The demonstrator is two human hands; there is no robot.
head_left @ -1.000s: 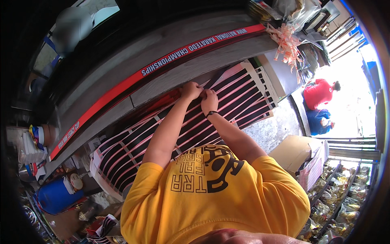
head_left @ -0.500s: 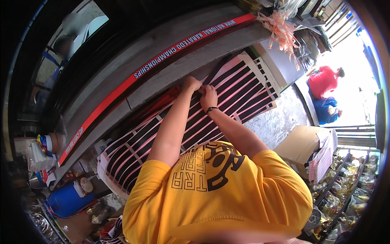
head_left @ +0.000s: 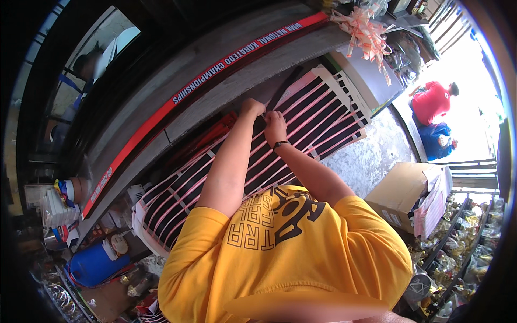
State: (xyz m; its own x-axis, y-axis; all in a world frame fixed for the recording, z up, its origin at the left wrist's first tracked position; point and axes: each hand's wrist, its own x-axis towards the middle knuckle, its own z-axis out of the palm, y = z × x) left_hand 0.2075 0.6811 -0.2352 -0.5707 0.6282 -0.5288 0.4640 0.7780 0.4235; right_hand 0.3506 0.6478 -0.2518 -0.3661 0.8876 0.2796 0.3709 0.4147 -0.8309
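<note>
My left hand [head_left: 252, 107] and my right hand [head_left: 276, 129] meet above a striped sheet, their fingertips pinched close together. Up from between them runs a narrow dark strip [head_left: 285, 89], whose lower end is hidden by my fingers. Beneath my forearms, large sheets [head_left: 323, 105] with black and pale pink stripes and light borders lie spread and overlapping. A dark bracelet circles my right wrist.
Beyond the sheets, a long red printed ribbon [head_left: 215, 70] stretches along a grey ledge. A cardboard box [head_left: 396, 194] stands at right beside racks of bagged items [head_left: 447, 253]. A blue container [head_left: 97, 264] is at lower left. Two people [head_left: 432, 102] are outside at upper right.
Both hands stay pinched together at nearly the same spot on the strip. The whole view has shifted slightly; the sheets lie as before.
</note>
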